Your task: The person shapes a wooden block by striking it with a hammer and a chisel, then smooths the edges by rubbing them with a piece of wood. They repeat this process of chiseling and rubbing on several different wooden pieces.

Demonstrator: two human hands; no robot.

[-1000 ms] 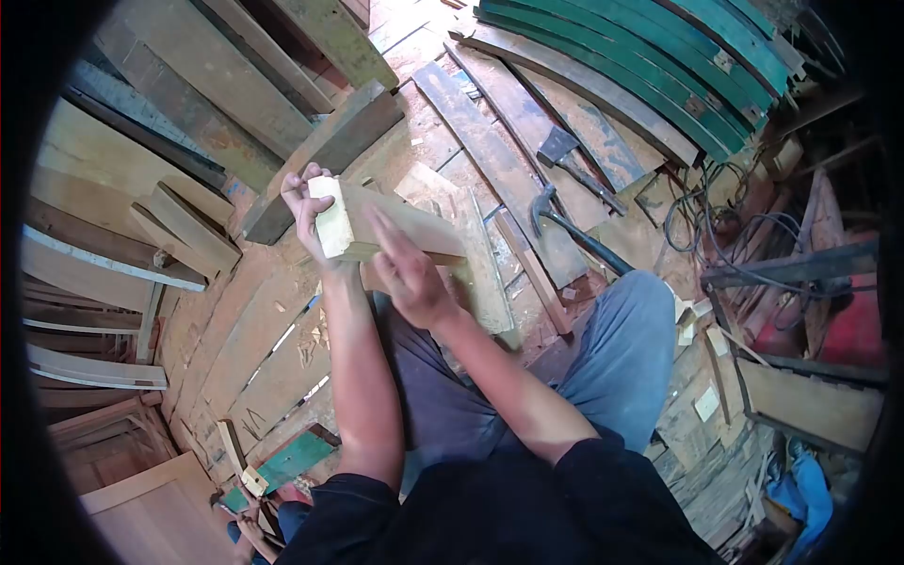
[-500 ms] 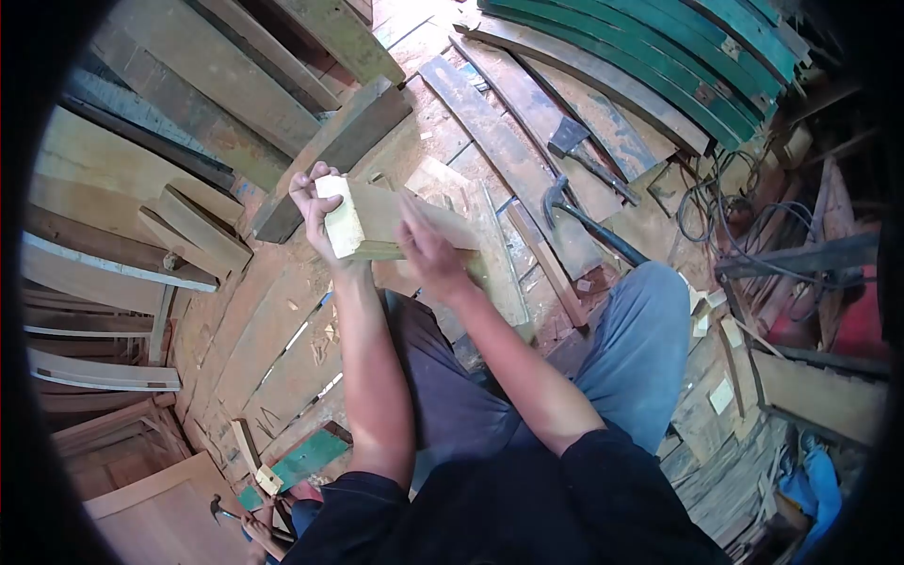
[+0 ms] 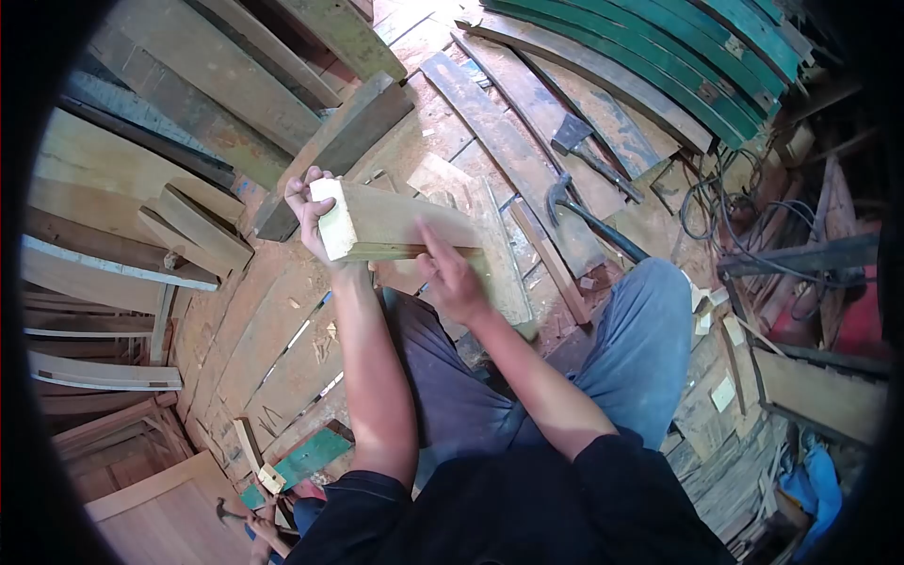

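My left hand [image 3: 313, 209] is wrapped round the near end of a thick wooden block [image 3: 391, 218], whose pale cut end faces left. The block is raised and points away to the right. My right hand [image 3: 452, 275] is just beside the block's lower edge, holding nothing, its index finger stretched out toward the wood and the other fingers loosely bent. A hammer [image 3: 557, 200] with a dark handle lies on the boards to the right of the block. Above it is a broad-bladed tool [image 3: 589, 151].
Green slatted panels [image 3: 659, 56] stand at the upper right, near tangled cable [image 3: 702, 212]. Planks and frames [image 3: 104, 273] line the left side. At the lower left, another person's hand [image 3: 268, 529] is near a second hammer [image 3: 226, 511]. Wood shavings litter the floor.
My right hand has moved down and slightly right, away from the block's side, with its index finger now extended. The left hand and block have shifted slightly left.
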